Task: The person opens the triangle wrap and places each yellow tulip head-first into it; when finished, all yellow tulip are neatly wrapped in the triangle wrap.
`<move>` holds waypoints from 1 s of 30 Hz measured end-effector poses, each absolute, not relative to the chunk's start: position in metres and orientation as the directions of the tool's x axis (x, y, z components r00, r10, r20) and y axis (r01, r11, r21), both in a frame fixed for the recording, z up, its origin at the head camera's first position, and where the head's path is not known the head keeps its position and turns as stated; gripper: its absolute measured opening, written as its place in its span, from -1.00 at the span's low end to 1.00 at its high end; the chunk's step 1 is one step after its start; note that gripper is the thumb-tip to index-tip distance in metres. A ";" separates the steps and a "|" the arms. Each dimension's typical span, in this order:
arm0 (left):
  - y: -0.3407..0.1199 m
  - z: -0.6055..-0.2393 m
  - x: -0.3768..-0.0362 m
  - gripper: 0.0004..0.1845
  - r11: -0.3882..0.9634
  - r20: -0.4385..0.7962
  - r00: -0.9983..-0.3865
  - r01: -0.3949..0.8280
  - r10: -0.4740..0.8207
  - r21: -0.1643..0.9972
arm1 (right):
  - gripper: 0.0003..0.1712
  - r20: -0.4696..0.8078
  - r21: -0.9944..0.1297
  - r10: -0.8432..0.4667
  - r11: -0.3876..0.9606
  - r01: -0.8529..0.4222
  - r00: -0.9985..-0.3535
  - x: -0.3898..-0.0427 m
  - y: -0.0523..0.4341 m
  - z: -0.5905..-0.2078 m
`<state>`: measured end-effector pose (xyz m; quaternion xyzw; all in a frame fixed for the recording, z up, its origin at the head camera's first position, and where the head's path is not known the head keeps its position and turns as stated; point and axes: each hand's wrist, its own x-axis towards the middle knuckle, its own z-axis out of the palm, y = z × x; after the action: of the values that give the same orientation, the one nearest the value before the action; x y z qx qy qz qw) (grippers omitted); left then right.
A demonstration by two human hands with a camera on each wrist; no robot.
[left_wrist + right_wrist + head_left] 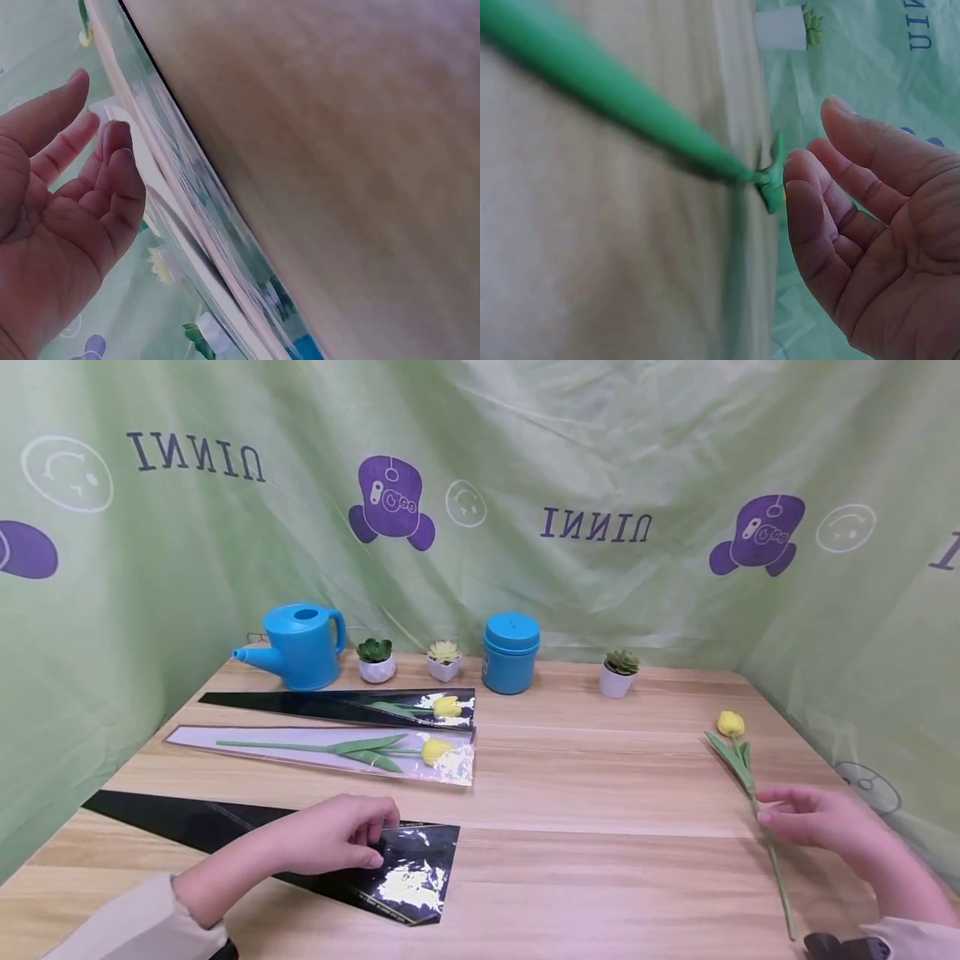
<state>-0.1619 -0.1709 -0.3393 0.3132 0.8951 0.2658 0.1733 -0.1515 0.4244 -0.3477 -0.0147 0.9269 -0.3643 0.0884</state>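
Note:
At the right of the head view, a yellow artificial tulip [738,762] lies on the table with its flower toward the back. My right hand [813,817] is beside its green stem, fingertips close to it and fingers loosely bent. In the right wrist view this hand [877,225] has nothing between thumb and fingers, and the stem [615,90] runs past it. Over a black flower sleeve [420,864] with a clear shiny front hovers my left hand [337,835]. Its fingers are relaxed and grip nothing, as the left wrist view also shows [67,195].
Farther back lie a white-backed sleeve [277,735] and a black sleeve [300,702], each with a yellow tulip inside. Along the back stand a blue watering can [300,647], a lidded blue canister [510,656] and potted succulents [617,677]. A green printed curtain [480,577] hangs behind.

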 end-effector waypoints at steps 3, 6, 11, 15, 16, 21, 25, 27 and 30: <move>-0.171 -0.342 -0.162 -0.73 0.656 -0.157 -0.727 0.476 0.668 0.586 | -0.47 -0.178 -0.711 -0.101 0.701 0.057 -0.979 -0.151 0.428 -0.355; -0.170 -0.344 -0.162 -0.74 0.650 -0.166 -0.715 0.482 0.680 0.587 | -0.48 -0.191 -0.717 -0.077 0.692 0.085 -0.979 -0.151 0.429 -0.361; -0.166 -0.348 -0.162 -0.76 0.645 -0.169 -0.701 0.497 0.692 0.580 | -0.53 -0.208 -0.697 0.015 0.699 0.159 -0.978 -0.151 0.427 -0.365; -0.164 -0.351 -0.164 -0.75 0.635 -0.156 -0.698 0.505 0.699 0.585 | -0.63 -0.242 -0.684 0.066 0.696 0.218 -0.968 -0.153 0.424 -0.363; -0.164 -0.352 -0.164 -0.75 0.630 -0.153 -0.697 0.504 0.701 0.592 | -0.65 -0.247 -0.675 0.073 0.702 0.226 -0.966 -0.153 0.423 -0.362; -0.163 -0.352 -0.168 -0.74 0.615 -0.157 -0.701 0.469 0.696 0.634 | -0.65 -0.244 -0.633 0.074 0.743 0.217 -0.967 -0.154 0.417 -0.354; -0.164 -0.353 -0.168 -0.75 0.611 -0.164 -0.701 0.453 0.694 0.649 | -0.67 -0.235 -0.627 0.061 0.753 0.200 -0.970 -0.154 0.414 -0.353; -0.164 -0.354 -0.168 -0.75 0.614 -0.169 -0.702 0.449 0.692 0.650 | -0.69 -0.237 -0.627 0.061 0.753 0.201 -0.970 -0.155 0.413 -0.353; -0.164 -0.355 -0.170 -0.75 0.615 -0.169 -0.704 0.446 0.690 0.651 | -0.73 -0.236 -0.609 0.070 0.766 0.203 -0.969 -0.156 0.412 -0.353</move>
<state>-0.1698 -0.1641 -0.3545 0.3247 0.8745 0.2953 0.2065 -0.1560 0.4118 -0.3528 0.0730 0.9344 -0.3339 0.1000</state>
